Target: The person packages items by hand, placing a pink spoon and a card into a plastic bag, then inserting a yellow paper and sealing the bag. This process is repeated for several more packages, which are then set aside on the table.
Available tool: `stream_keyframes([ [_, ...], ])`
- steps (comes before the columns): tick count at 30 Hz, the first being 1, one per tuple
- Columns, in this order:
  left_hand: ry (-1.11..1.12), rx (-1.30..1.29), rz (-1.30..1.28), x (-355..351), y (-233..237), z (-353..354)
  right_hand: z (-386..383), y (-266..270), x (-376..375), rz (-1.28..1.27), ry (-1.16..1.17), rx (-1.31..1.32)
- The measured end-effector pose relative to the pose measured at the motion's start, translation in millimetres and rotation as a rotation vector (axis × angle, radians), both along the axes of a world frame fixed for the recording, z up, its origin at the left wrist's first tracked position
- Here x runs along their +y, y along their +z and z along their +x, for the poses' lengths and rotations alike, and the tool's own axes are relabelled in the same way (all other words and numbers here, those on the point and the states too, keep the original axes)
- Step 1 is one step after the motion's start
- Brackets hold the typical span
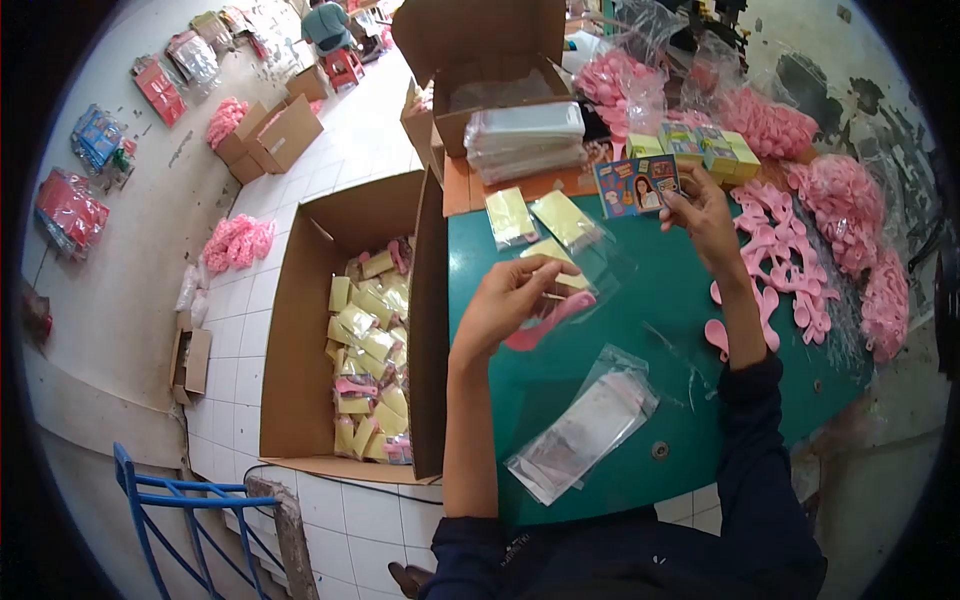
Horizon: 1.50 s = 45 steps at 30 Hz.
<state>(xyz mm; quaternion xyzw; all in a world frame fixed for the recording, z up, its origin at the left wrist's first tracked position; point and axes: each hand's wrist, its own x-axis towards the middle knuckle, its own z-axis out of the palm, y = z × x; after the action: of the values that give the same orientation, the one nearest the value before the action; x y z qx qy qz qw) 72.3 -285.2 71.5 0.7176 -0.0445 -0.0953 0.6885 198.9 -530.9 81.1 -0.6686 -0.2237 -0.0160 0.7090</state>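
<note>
My left hand [522, 298] is closed in a pinch over the table, gripping a clear plastic bag with a pink spoon [548, 322] that seems to be inside it. Up and to the right, my right hand [703, 218] holds a colourful printed card [632, 187] between thumb and fingers. Yellow packets in clear wrap [568, 217] lie on the table just beyond my left hand. Loose pink spoons [785, 255] spread to the right of my right forearm. Closer to my body rests a stack of clear plastic bags [590, 432].
A tall cardboard box [285, 390] of packed yellow packets stands left of the green table [500, 400]. Behind are piled bags [525, 130], small yellow card stacks [740, 157] and heaps of pink spoons [840, 205]. A blue metal rack [170, 497] is at lower left; a person sits far back.
</note>
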Motion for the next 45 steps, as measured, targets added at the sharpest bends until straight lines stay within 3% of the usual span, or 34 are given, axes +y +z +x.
stream_keyframes([
  [1,0.01,0.006,-0.021,-1.2,-2.7,0.2,-25.4,16.0,4.0,0.044,0.061,0.004],
  [7,0.003,0.018,-0.071,-9.4,-3.0,0.4,-62.1,38.8,-4.2,-0.418,0.187,-0.089],
  [12,-0.058,-0.071,0.183,-11.3,-7.2,2.9,-73.3,38.3,2.2,-0.587,0.361,-0.081],
  [15,-0.088,-0.125,0.157,-22.3,-8.8,2.0,-65.5,21.6,5.6,-0.869,0.393,-0.541],
  [16,-0.092,-0.143,0.126,-27.1,-7.8,1.0,-67.8,21.9,10.3,-0.868,0.407,-0.522],
  [19,0.027,-0.072,0.354,-35.6,1.7,0.0,-60.4,9.5,11.8,-0.744,0.461,-0.417],
  [22,0.012,-0.059,0.358,-27.5,8.3,-3.5,-52.6,15.4,9.1,-0.582,0.456,0.003],
  [25,-0.063,-0.188,0.154,5.2,-7.4,-2.4,-40.7,8.0,1.8,-0.293,0.47,0.158],
  [26,-0.048,-0.211,0.051,9.7,-8.3,-3.0,-38.2,7.4,0.2,-0.345,0.409,0.101],
  [29,0.033,-0.183,-0.058,8.1,3.6,-7.3,-42.0,12.8,4.2,-0.303,0.537,0.209],
  [32,-0.005,-0.195,-0.038,7.0,3.9,-7.0,-41.0,10.8,3.5,-0.36,0.454,0.255],
  [35,0.017,-0.253,0.033,5.5,-3.8,-5.3,-45.7,4.0,8.0,-0.255,0.392,0.163],
  [36,0.043,-0.284,0.059,3.8,-5.3,-4.5,-48.1,5.2,7.6,-0.339,0.292,0.077],
  [39,0.431,-0.122,0.207,-10.3,-12.2,-18.9,-69.1,8.7,11.9,-0.512,0.102,-0.122],
  [41,0.194,0.123,-0.171,-13.7,-23.8,-46.6,-100.8,11.7,21.3,-0.534,0.116,-0.153],
  [43,0.058,0.347,-0.52,-31.1,-32.7,-86.6,-118.4,-9.6,18.2,-0.645,0.371,-0.298],
  [45,0.041,0.395,-0.451,-36.9,-47.9,-113.0,-138.7,-28.4,16.7,-0.668,0.582,-0.403],
])
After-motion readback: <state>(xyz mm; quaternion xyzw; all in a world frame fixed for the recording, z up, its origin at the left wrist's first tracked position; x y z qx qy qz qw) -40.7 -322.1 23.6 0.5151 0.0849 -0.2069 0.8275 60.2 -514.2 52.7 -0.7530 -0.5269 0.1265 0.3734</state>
